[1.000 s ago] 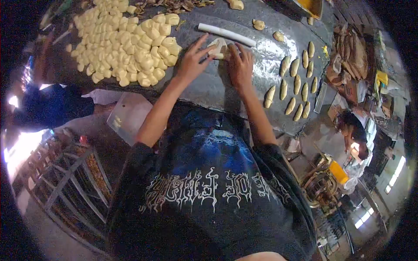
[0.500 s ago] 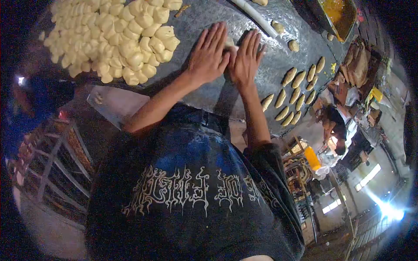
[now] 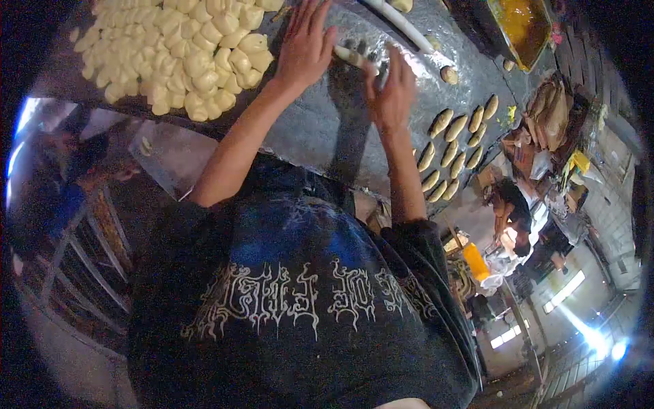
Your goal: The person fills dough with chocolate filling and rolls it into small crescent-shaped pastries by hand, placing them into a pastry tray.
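A short roll of pale dough (image 3: 349, 56) lies on the dark worktop (image 3: 320, 129) between my hands. My left hand (image 3: 304, 53) is open just left of the roll, its fingers stretched away from me. At the roll's right end, my right hand (image 3: 394, 92) has its fingers extended and a little apart, with the thumb side touching or very close to the dough. A large heap of soft dough lumps (image 3: 197, 51) sits to the left. Several pointed oval dough pieces (image 3: 450, 153) lie in rows on the right.
A long white rod (image 3: 402, 26) rests on the far side of the worktop, near a small dough ball (image 3: 448, 74). A tray of orange-yellow liquid (image 3: 549, 31) stands at the far right. Another person (image 3: 507, 211) is at the right; a blue-clad person (image 3: 68, 198) is at the left.
My hands have moved apart, the left one away and leftward. The dough roll, mostly covered by them before, now shows between them. The blue-clad person at the left has shifted.
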`<state>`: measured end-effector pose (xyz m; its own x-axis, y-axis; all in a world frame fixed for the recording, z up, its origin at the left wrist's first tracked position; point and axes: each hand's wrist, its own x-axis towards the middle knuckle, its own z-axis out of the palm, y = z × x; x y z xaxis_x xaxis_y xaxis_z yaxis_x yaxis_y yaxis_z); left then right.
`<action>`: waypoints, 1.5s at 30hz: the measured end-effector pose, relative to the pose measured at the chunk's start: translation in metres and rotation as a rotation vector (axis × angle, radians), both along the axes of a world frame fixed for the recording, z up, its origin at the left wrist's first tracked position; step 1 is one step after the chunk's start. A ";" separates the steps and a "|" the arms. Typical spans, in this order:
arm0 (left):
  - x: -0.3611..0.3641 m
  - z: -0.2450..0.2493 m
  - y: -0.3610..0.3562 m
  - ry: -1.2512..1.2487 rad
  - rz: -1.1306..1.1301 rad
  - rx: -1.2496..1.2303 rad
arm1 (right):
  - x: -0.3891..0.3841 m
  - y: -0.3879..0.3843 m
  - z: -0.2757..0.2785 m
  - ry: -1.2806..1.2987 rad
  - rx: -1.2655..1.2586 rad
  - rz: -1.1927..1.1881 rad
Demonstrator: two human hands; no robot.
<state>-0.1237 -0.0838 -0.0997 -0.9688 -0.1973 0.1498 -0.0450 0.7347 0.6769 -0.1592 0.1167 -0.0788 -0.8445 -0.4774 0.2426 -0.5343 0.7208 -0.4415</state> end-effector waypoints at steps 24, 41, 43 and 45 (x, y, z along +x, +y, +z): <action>0.117 0.012 0.054 0.093 0.025 0.090 | 0.082 0.110 0.005 0.102 0.017 -0.541; 0.057 0.032 -0.043 0.053 -0.098 0.360 | -0.164 -0.022 0.018 -0.090 0.056 -0.116; 0.057 0.027 -0.049 0.022 -0.115 0.365 | -0.169 -0.035 -0.025 -0.044 0.100 -0.081; 0.055 0.027 -0.052 -0.022 -0.127 0.419 | -0.173 -0.041 -0.033 -0.075 0.030 -0.108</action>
